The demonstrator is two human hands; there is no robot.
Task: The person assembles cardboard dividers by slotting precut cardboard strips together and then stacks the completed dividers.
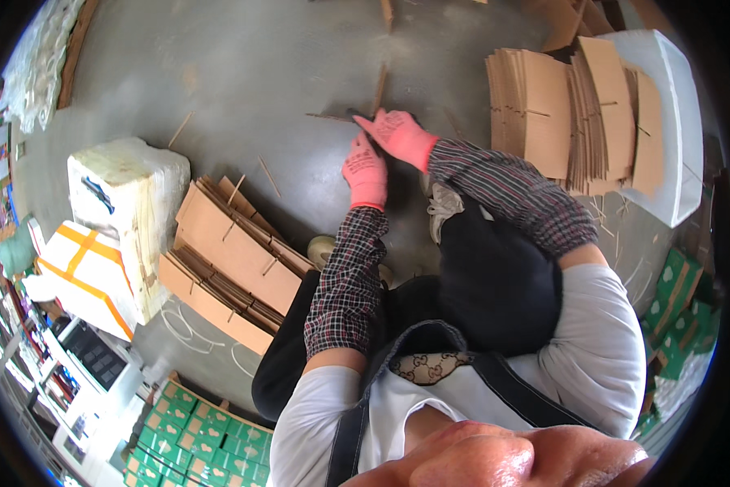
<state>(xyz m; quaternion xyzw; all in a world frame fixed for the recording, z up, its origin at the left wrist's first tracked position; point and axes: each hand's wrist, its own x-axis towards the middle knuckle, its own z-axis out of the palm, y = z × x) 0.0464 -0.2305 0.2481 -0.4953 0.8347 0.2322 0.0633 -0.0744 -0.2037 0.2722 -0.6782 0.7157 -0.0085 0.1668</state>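
Observation:
In front of my knees, both hands wear pink gloves and work close together. Thin brown cardboard divider strips (pixel 379 88), seen nearly edge-on, cross at my fingers; one points away from me and another runs out to the left. From below, my left hand (pixel 367 172) pinches the pieces where they meet. My right hand (pixel 397 136) reaches in from the right, its fingers closed over the same spot with the index finger lying along it. Exactly how the strips join is hidden by the gloves.
Slotted cardboard sheets stand stacked at my left (pixel 239 252) and my right (pixel 544 114), the latter against a white foam box (pixel 678 122). Foam boxes (pixel 129 203) stand farther left. Green cartons (pixel 203 430) are at lower left. Loose cardboard slivers and white straps lie on the grey floor.

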